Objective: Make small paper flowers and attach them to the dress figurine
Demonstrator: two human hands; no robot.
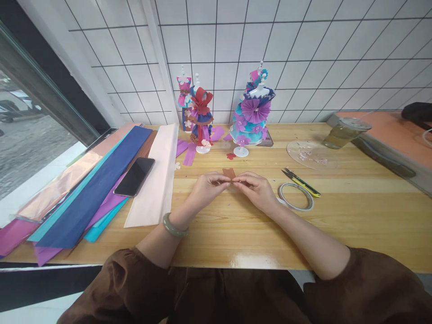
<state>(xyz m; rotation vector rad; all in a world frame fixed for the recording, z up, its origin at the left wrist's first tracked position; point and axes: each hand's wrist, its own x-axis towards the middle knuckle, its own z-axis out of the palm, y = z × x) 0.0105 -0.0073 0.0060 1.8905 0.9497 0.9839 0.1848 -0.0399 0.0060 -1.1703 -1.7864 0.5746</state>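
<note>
A small piece of brown crepe paper (229,173) is pinched between my two hands over the middle of the wooden table. My left hand (209,188) has its thumb and fingertips closed on the paper's left side. From the right, my right hand (257,189) pinches it too, the fingertips of both hands almost touching. The paper's near edge is partly hidden by the fingers. Just beyond it lies a red paper flower (231,156). To the right of my right hand are yellow-handled thread snips (302,182) and a roll of tape (296,196).
Small dress stands with paper dresses (253,112) (201,114) stand against the tiled wall. Crepe paper sheets (97,180) and a phone (135,177) lie at left. A clear plate with beads (312,155) and a lidded cup (346,133) sit at right.
</note>
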